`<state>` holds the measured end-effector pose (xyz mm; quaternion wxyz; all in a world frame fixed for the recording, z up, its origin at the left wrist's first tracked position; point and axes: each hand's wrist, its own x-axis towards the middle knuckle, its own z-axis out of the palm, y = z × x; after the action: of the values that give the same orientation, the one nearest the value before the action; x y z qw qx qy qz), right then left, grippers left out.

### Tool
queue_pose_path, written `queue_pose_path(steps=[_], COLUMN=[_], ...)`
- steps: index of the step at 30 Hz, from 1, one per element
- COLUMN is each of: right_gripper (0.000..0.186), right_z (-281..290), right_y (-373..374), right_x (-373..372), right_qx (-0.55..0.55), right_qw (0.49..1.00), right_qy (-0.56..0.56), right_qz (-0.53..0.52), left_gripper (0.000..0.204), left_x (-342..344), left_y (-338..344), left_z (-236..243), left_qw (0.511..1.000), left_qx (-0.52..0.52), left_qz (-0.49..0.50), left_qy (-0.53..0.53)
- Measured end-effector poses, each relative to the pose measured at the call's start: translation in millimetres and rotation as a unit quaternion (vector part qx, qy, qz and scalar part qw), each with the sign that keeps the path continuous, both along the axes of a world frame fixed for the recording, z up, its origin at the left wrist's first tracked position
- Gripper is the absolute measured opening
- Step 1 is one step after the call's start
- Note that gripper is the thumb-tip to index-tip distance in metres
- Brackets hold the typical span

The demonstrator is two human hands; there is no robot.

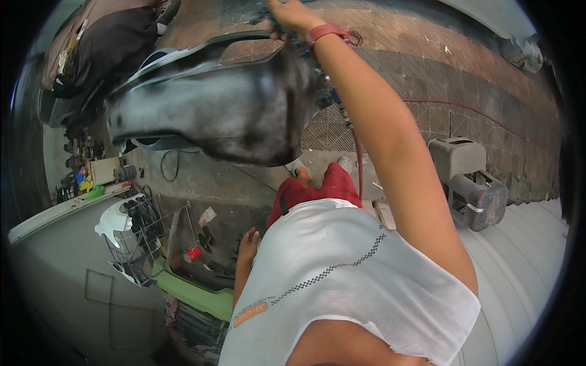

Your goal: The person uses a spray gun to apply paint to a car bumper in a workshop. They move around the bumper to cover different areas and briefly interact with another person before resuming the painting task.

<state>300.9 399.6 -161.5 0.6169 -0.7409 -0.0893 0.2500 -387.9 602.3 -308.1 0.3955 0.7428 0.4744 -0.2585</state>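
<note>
Beside the car bumper (201,107), the right hand (294,16) extends, likely for reach, its grip unclear, while the left hand (248,239) hangs loose, empty.

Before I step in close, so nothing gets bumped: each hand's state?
Left hand: loosely open, hanging, seemingly empty.
Right hand: at a dark object by the top edge; grip cannot be told.

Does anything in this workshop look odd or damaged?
The big curved panel in front of the person looks odd: cloudy grey patches show amid the black, so its colour is uneven. It may simply be unfinished. I can't make out any clear spill.
</note>
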Motion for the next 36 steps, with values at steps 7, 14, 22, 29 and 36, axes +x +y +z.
queue_pose_path(steps=[7,14,22,29,36], right_gripper=[0.088,0.086,0.08,0.082,0.083], right_z=[-74.0,-82.4,-25.4,12.6,34.7], right_y=[-58.5,-82.5,-25.2,35.6,72.0], right_x=[35.7,9.0,-73.6,-95.0,-104.7], right_qx=[-0.056,-0.12,-0.003,0.019,0.089], right_qw=[0.992,0.986,0.999,0.999,0.992], right_qy=[0.053,0.029,-0.035,-0.023,0.021], right_qz=[-0.099,-0.112,-0.005,0.046,0.086], left_gripper=[0.059,0.059,0.058,0.056,0.052], left_x=[-59.9,-105.3,-35.3,42.1,1.6], left_y=[1.4,4.3,15.5,17.8,62.6], left_z=[-38.5,-62.5,-29.4,1.4,-44.5], left_qw=[1.0,0.995,0.997,0.998,0.997], left_qx=[-0.013,-0.034,-0.007,-0.028,-0.021], left_qz=[0.006,-0.029,-0.053,-0.012,-0.056], left_qy=[0.004,0.091,0.063,-0.056,0.039])
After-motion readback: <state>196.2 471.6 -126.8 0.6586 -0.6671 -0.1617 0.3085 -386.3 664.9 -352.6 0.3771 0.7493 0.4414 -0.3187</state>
